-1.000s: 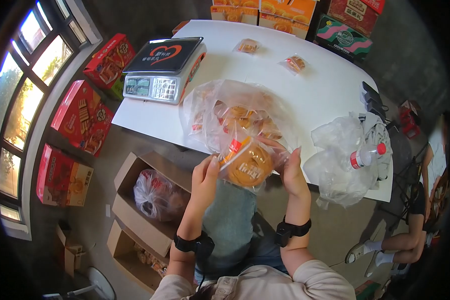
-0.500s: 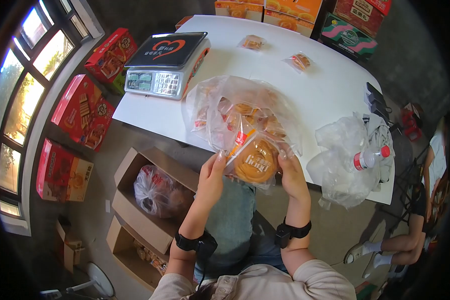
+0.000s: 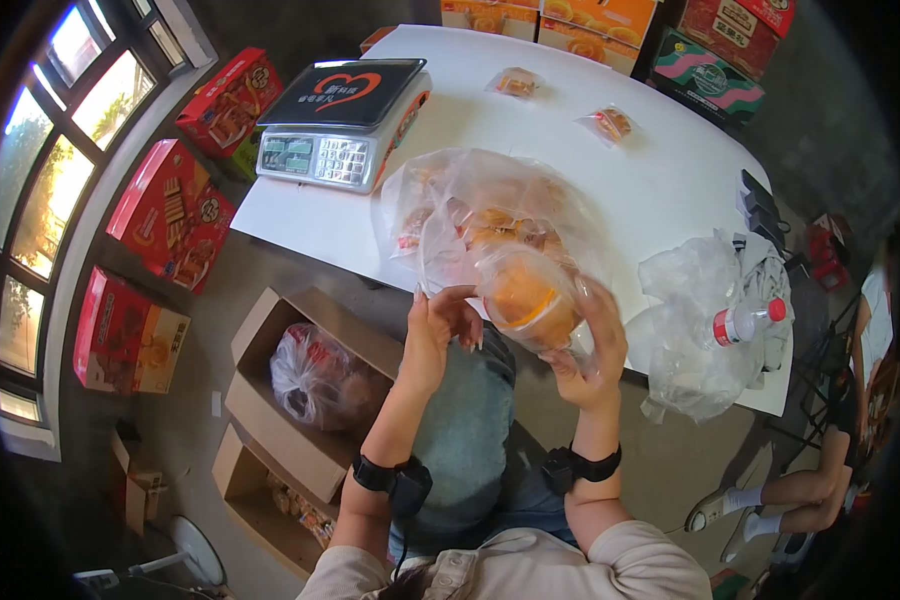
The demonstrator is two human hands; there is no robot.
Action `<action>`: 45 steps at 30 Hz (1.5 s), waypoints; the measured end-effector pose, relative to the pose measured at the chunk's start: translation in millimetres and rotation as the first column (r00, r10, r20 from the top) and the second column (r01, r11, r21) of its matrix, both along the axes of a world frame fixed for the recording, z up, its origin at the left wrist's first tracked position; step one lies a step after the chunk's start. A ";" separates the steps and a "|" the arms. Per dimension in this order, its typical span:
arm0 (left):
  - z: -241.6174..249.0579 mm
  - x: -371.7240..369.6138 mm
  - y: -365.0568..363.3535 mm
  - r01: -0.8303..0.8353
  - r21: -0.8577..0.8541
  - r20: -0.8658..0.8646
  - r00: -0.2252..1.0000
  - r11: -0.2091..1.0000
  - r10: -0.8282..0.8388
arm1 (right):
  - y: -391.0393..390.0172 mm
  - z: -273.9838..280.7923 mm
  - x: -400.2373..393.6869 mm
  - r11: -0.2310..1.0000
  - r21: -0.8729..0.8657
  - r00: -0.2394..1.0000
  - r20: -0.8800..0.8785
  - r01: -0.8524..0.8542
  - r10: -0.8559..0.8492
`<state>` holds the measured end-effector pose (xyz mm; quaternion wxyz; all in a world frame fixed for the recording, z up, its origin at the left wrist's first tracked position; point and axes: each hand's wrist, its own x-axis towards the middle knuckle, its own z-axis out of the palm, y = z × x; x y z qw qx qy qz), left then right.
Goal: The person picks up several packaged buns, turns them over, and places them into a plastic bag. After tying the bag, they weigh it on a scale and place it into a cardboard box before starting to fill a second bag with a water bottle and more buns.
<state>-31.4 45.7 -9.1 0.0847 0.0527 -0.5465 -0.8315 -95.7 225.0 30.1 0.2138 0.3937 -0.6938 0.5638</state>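
table edge (wrapped cake overhanging)

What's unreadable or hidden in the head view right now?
- Wrapped pastry: label print unreadable, blurred by the glossy wrapper; the right hand covers its lower edge.
- Large clear bag: count of its pastries hidden by crumpled film.
- Scale: display digits too small.
- Left hand: fingertips curl under; whether they grip film cannot be told.
- Seated person at the right edge: cut off.
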 end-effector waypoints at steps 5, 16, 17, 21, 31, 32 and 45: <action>11.3 1.1 9.6 -0.068 0.050 0.052 0.996 0.996 0.066 | -0.9 -0.7 13.4 0.931 0.078 0.873 -0.383 0.357 -0.303; -19.3 3.8 -7.5 -0.111 0.200 0.106 0.990 0.973 0.091 | -10.5 -5.8 31.3 0.968 -0.061 0.806 -0.542 0.244 -0.238; -18.7 5.6 -6.9 -0.125 0.240 0.111 0.989 0.963 0.100 | -10.6 -7.4 31.8 0.968 -0.061 0.807 -0.542 0.243 -0.236; -17.3 6.4 -7.9 -0.129 0.218 0.110 0.988 0.967 0.107 | -9.1 -13.8 36.3 0.961 -0.015 0.833 -0.495 0.276 -0.247; -9.0 16.2 -14.9 -0.227 0.064 0.017 0.974 0.972 0.226 | 5.8 -25.9 20.9 0.878 0.028 0.740 -0.551 0.479 -0.386; -8.1 17.3 -15.4 -0.202 0.060 -0.022 0.979 0.977 0.204 | 7.2 -24.6 20.2 0.879 0.029 0.739 -0.554 0.476 -0.383; 6.1 25.3 -8.0 -0.095 -0.709 -0.218 0.972 0.699 -0.089 | 7.6 -16.0 29.8 0.975 0.119 0.818 0.569 -0.186 0.087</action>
